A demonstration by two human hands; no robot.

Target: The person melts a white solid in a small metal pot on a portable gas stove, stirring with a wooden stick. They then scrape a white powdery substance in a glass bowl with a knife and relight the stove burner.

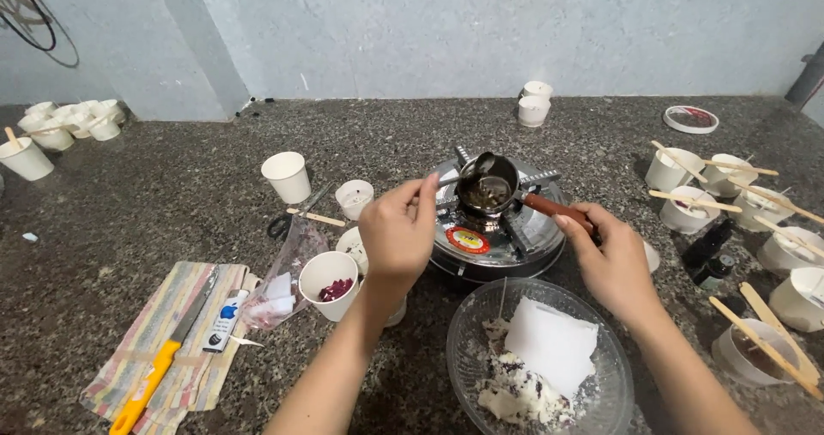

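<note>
On the stove (498, 242) sits a small pot (487, 186) of dark liquid. Beside it, a paper cup (329, 285) holds red bits, and a clear bowl (463, 340) holds white chunks and a white slab. Left hand (399, 233) pinches a spoon (475, 170) dipped over the pot. Right hand (614, 267) is closed around the pot's brown handle (554, 209).

A dark speckled granite counter (172, 186) fills the frame, meeting a pale blue-grey plastered wall (481, 31) along the top, evenly lit.
</note>
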